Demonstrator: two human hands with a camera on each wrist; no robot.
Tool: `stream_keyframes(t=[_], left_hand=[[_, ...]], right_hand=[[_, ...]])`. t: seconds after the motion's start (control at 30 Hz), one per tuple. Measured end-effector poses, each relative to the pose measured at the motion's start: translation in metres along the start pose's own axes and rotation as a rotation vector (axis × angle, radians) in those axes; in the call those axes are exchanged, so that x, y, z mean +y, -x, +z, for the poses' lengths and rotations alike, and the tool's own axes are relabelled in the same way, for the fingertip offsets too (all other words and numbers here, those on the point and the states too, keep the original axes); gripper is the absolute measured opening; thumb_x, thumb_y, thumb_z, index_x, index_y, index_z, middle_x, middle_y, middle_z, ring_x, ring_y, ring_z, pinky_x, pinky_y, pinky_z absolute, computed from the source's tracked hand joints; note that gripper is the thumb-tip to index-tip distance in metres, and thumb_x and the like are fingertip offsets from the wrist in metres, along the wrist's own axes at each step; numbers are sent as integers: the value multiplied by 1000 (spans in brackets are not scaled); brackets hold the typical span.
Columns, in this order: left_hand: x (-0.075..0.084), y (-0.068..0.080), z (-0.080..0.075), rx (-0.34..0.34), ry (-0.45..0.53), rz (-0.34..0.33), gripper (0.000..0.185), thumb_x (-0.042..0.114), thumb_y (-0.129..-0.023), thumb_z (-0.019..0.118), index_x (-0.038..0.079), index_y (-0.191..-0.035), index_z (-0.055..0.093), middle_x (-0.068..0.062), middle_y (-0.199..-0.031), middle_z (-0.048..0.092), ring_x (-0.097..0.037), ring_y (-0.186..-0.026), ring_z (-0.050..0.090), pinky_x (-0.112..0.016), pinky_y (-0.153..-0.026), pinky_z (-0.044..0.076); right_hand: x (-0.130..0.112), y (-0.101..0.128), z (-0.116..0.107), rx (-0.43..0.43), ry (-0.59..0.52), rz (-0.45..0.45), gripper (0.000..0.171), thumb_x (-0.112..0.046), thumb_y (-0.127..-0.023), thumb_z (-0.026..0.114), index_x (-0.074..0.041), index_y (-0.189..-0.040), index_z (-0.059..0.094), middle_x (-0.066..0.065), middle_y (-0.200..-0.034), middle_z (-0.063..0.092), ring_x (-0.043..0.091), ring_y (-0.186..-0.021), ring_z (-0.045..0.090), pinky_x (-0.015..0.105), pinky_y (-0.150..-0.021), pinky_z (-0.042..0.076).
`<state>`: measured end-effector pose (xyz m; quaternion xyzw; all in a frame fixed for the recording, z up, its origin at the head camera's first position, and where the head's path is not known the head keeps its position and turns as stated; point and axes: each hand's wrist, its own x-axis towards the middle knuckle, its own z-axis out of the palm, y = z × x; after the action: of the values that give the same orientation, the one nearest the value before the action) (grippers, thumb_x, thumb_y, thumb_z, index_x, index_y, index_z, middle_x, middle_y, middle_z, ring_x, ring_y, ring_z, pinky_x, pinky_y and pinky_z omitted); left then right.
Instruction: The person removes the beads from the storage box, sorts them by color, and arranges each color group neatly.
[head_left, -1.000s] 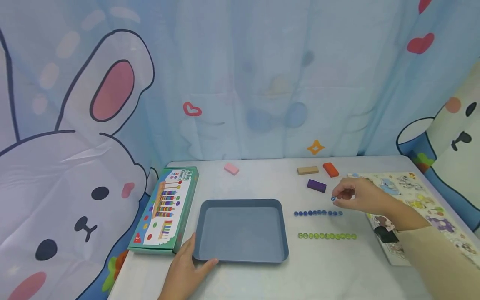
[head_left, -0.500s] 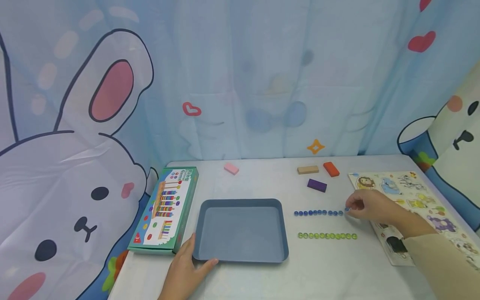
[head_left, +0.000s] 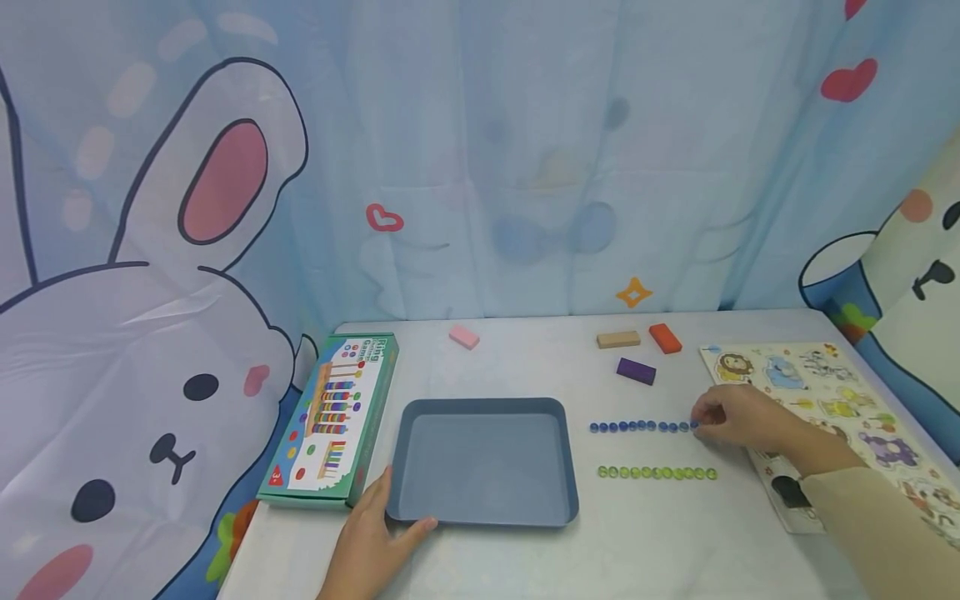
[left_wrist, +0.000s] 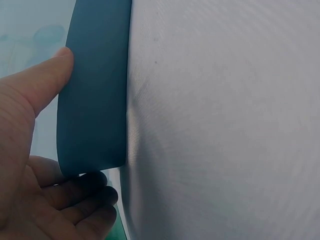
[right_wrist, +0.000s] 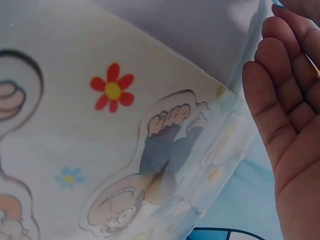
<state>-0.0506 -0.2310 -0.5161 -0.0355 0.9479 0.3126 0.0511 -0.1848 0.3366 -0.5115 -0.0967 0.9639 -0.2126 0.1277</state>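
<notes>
Right hand lowered to blue bead row, fingers pinching the end bead: eleven blue, eleven green beads. Left wrist view alone shows left hand fingers gripping tray corner.

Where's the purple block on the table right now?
In the head view the purple block lies right of centre, just in front of the tan block and behind the row of blue beads.

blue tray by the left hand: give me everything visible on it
The tray is a shallow, empty, slate-blue rectangle with rounded corners and a low raised rim, matte like plastic. It lies flat on the white table, right of the green box. The left hand grips its near-left corner, thumb on the rim.
</notes>
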Motion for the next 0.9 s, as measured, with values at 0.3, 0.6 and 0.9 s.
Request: stream_keyframes(t=[0.3, 0.6, 0.9], left_hand=[[0, 2, 0, -3, -9, -7, 121, 75, -78, 77, 2, -163, 32, -21, -163, 44, -42, -150, 44, -63, -119, 41], [1, 3, -2, -13, -4, -11, 121, 75, -78, 77, 2, -163, 32, -21, -163, 43, -43, -150, 43, -63, -119, 41], [1, 0, -13, -13, -28, -13, 120, 75, -79, 76, 2, -163, 32, -20, -166, 39, -44, -154, 38, -65, -120, 39]], right_hand=[[4, -1, 5, -20, 5, 25, 23, -23, -83, 89, -15, -102, 78, -5, -88, 70, 14, -82, 59, 27, -71, 54], [2, 12, -4, 64, 7, -1, 35, -30, -83, 89, -14, -113, 78, -5, -95, 69, 14, -86, 57, 22, -69, 51], [-27, 34, -20, 199, 59, -10, 47, -39, -93, 79, -7, -128, 73, 10, -108, 70, 25, -95, 60, 33, -75, 57]])
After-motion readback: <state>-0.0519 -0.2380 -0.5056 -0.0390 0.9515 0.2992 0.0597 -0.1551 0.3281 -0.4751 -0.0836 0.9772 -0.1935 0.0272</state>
